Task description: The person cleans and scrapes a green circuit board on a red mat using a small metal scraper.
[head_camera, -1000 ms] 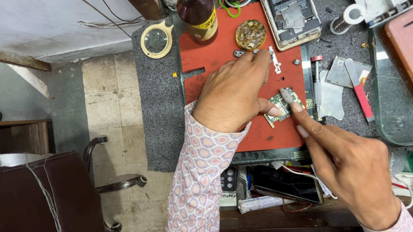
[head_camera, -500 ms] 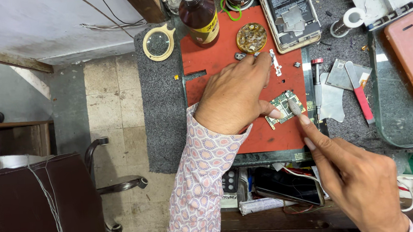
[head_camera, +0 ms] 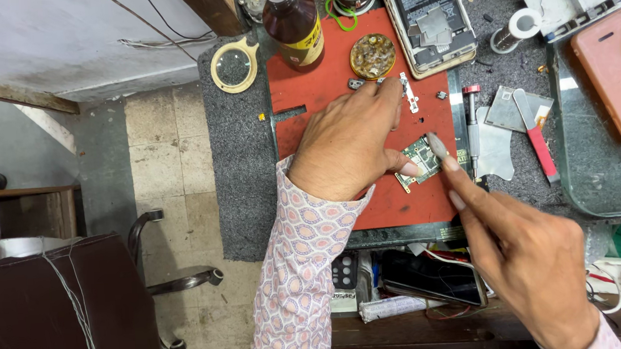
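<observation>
Now, left hand [head_camera: 348,146]: your fingers pin the green circuit board [head_camera: 419,161] near the red mat's [head_camera: 319,86] right edge.
Right hand [head_camera: 528,261]: your fingers pinched together, tips touching the board.

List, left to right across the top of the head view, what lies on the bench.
Magnifying glass → brown bottle → round tin of small parts → opened phone → solder spool → pink phone case.
</observation>
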